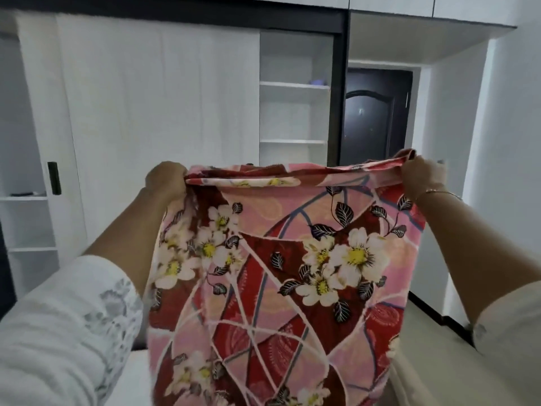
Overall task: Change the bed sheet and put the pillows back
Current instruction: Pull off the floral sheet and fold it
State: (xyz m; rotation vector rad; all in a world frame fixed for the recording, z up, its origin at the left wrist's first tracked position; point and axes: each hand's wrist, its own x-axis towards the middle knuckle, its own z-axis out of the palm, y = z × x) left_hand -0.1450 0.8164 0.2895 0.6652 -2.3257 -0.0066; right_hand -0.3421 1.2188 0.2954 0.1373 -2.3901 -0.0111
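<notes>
Left hand [165, 178] and right hand [421, 174] each pinch a top corner of the floral sheet [281, 273], grip closed tight. Held high and apart so it hangs flat, likely for spreading over the bed [128, 379].

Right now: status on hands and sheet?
Left hand and right hand each grip a top corner. Floral sheet held up, hanging folded. Nothing in the way.

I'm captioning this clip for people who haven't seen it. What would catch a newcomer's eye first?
The red and pink floral sheet, held up mid-frame and hanging down, dominates. The left hand and right hand grip its top corners at either side. Behind it stand a white wardrobe with open shelves and a dark door.
</notes>
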